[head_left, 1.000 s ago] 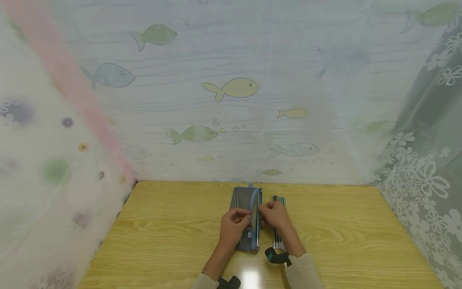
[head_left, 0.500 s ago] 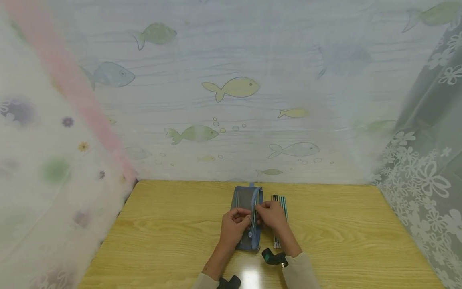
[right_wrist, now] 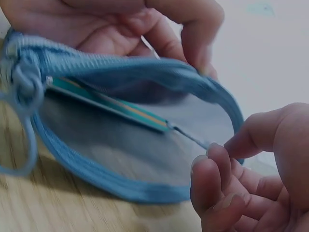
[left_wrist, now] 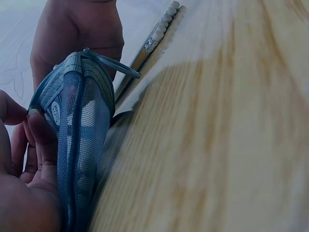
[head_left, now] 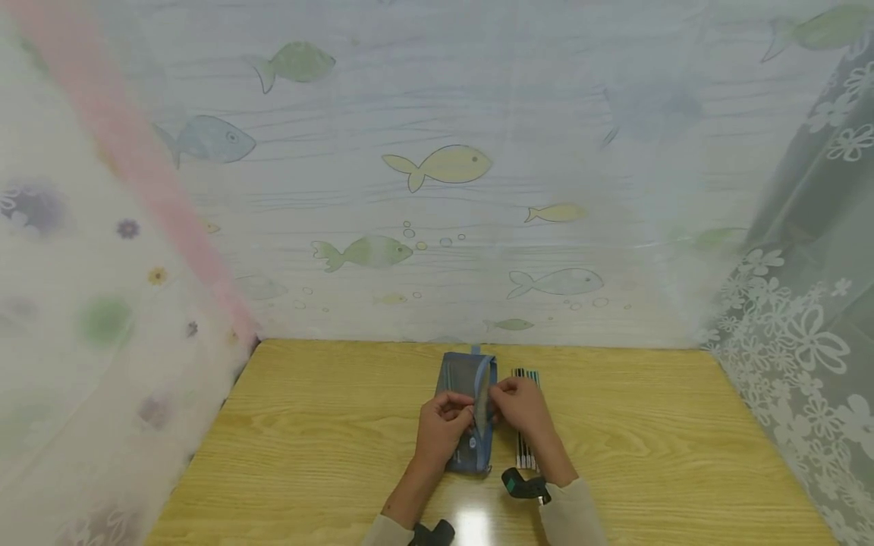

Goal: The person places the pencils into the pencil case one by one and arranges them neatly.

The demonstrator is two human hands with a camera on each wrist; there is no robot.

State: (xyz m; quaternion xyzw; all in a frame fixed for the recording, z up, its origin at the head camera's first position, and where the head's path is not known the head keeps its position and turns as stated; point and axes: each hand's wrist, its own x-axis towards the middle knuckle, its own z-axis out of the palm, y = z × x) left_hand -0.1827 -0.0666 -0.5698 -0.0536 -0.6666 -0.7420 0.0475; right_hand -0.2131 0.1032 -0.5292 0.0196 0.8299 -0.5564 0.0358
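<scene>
A blue mesh pencil case [head_left: 464, 455] lies lengthwise on the table, its zip undone along the right side. My left hand [head_left: 442, 428] pinches the left edge of the opening between thumb and finger. At the right edge, my right hand [head_left: 522, 406] pinches the rim with thumb and forefinger, so the mouth gapes. Through the gap in the right wrist view, a thin green stick with an orange stripe [right_wrist: 116, 106] shows inside. The zip pull [right_wrist: 26, 92] hangs at the near end. Several striped pencils [head_left: 524, 460] with white erasers lie beside the case, partly under my right hand.
The wood-grain table [head_left: 328, 432] reaches back to a curtain printed with fish [head_left: 437, 250]. Side curtains with flowers stand at left and right. A black wrist camera mount [head_left: 522, 484] sits at my right wrist, above the table.
My right hand moved left over the opening, narrowing it, then came back right, and the mouth spread wider again. The left hand stayed in place.
</scene>
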